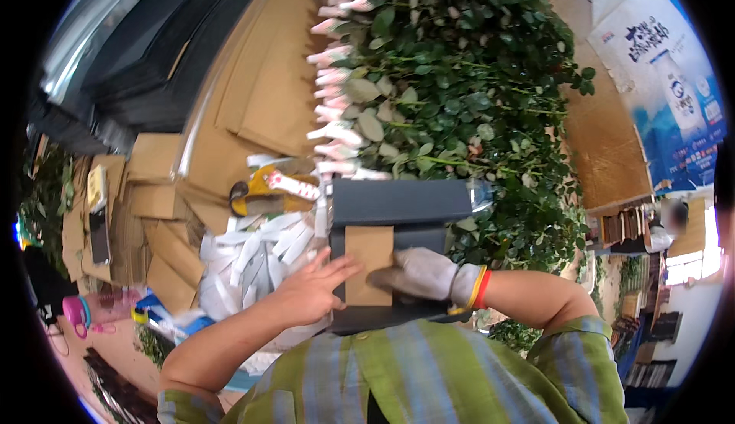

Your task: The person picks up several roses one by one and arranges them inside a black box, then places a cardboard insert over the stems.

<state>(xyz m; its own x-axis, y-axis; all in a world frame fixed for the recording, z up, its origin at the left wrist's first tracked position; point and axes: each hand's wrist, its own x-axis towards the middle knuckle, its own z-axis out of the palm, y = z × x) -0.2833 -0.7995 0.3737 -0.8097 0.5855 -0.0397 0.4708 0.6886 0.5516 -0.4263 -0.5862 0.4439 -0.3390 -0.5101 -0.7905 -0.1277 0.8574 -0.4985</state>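
A dark box (402, 315) lies against my front, with a dark panel (402, 201) across its far end. On it rests a strip of brown cardboard (367, 246). My left hand (316, 286) is bare; its spread fingertips touch the cardboard's left edge. My right hand (425, 274), in a greyish work glove with a yellow and red cuff, lies over the right edge, thumb across the strip. Whether its hidden fingers grip the cardboard cannot be told. Beyond the box stretches a thick row of leafy green stems (459, 102), their left ends in pink and white wraps (336, 91).
White strips (252, 263) are heaped by my left forearm, below a yellow and dark object (270, 191). Cardboard sheets (275, 73) and stacked black boxes (155, 50) stand far left. A pink-lidded bottle (103, 309) is at lower left. Another person (660, 237) is in the right background.
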